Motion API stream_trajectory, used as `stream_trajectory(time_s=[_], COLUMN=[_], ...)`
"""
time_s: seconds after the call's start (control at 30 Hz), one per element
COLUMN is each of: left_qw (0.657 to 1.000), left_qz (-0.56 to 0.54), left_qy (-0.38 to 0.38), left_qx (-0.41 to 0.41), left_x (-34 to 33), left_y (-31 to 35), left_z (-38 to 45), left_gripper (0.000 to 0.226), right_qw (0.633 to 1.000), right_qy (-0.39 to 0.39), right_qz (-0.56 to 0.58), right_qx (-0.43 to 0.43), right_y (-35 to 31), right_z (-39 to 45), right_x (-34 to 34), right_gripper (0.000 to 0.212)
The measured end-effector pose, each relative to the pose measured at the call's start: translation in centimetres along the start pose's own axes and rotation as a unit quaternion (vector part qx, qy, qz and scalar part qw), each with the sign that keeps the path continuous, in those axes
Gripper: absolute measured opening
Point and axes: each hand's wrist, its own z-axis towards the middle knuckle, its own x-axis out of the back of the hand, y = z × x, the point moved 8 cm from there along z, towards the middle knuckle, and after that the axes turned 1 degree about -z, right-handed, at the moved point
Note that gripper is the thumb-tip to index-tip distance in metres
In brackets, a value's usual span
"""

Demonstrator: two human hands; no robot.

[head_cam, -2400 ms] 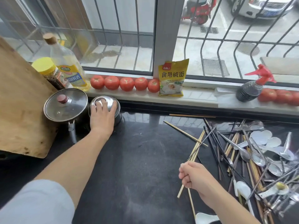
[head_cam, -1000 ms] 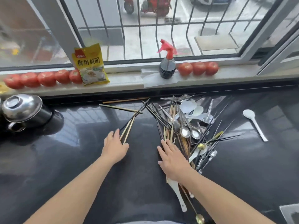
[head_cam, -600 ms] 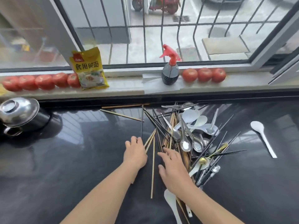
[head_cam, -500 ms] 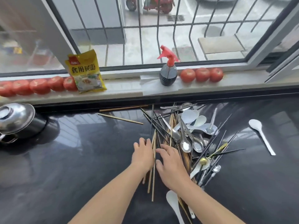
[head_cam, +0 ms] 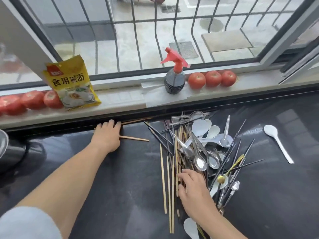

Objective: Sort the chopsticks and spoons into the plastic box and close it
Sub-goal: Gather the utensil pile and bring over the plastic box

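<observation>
On my far left, tomatoes (head_cam: pixel 32 100) and a yellow packet (head_cam: pixel 72 83) line the windowsill. My left hand (head_cam: pixel 107 137) lies flat on the dark desk (head_cam: pixel 103 187), fingers straight, over a wooden chopstick (head_cam: pixel 134 138) by the back edge. My right hand (head_cam: pixel 191 185) presses loosely spread fingers on the chopsticks (head_cam: pixel 170 183) beside the spoons (head_cam: pixel 200 152). One white spoon (head_cam: pixel 278 144) lies well apart, right.

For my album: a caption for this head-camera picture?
Left hand reaches stray wooden chopsticks by the sill; right hand rests on the cutlery pile.
</observation>
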Motion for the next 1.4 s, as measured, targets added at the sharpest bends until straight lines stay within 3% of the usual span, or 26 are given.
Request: stream_trajectory(time_s=[0.13,0.23,0.33,0.43,0.53,0.63,0.73,0.8,0.87,0.97,1.1,1.17,1.27,1.4], left_qw=[0.997,0.992,0.990,0.970,0.912,0.847,0.823,0.800,0.754,0.706,0.707,0.709,0.716,0.749], left_qz=[0.008,-0.022,-0.114,-0.240,-0.395,-0.505,-0.531,-0.559,-0.618,-0.678,-0.678,-0.673,-0.662,-0.626], left_qy=[0.054,0.059,0.021,-0.022,-0.072,-0.148,-0.195,-0.206,-0.209,-0.182,-0.170,-0.172,-0.180,-0.191], left_qx=[-0.051,-0.108,-0.081,0.005,0.078,0.073,0.057,0.069,0.076,0.092,0.106,0.121,0.126,0.103], left_x=[0.9,0.9,-0.2,-1.7,-3.3,-3.4,-2.0,-1.7,-2.0,-3.4,-6.5,-8.6,-11.2,-12.6], left_y=[2.1,5.4,7.5,9.5,12.9,18.2,22.0,22.6,22.1,20.2,17.6,16.3,15.3,15.2], left_z=[0.0,-1.6,-4.4,-7.3,-9.0,-9.3,-8.9,-8.4,-8.6,-10.7,-17.5,-21.5,-26.7,-30.4], left_gripper=[0.054,0.027,0.011,0.018,0.015,0.033,0.042,0.049,0.061,0.071,0.069,0.067,0.066,0.066], right_qw=[1.000,0.999,0.997,0.997,0.997,0.997,0.995,0.996,0.996,0.996,0.963,0.964,0.964,0.973], right_qy=[-0.010,-0.006,0.019,0.048,0.068,0.071,0.085,0.079,0.067,-0.025,-0.169,-0.132,-0.036,0.025], right_qz=[-0.015,-0.015,-0.024,-0.026,0.001,0.031,0.036,0.017,-0.006,-0.058,-0.150,-0.184,-0.245,-0.195], right_qx=[0.016,0.046,0.075,0.060,0.045,0.005,-0.029,-0.044,-0.051,-0.060,-0.145,-0.137,-0.098,-0.120], right_y=[-0.8,-2.6,-4.6,-5.6,-5.5,-3.0,0.7,3.0,4.9,5.9,7.8,8.3,8.9,10.0], right_z=[1.9,4.9,10.0,13.7,13.1,8.8,2.5,-2.2,-7.0,-12.8,-16.8,-16.5,-14.7,-10.2], right_x=[0.1,0.5,1.5,2.6,3.3,3.7,4.3,4.1,3.2,0.2,-5.1,-5.3,-4.0,-0.9], right_gripper=[0.037,0.036,0.037,0.039,0.038,0.037,0.034,0.034,0.031,0.024,0.037,0.032,0.044,0.028])
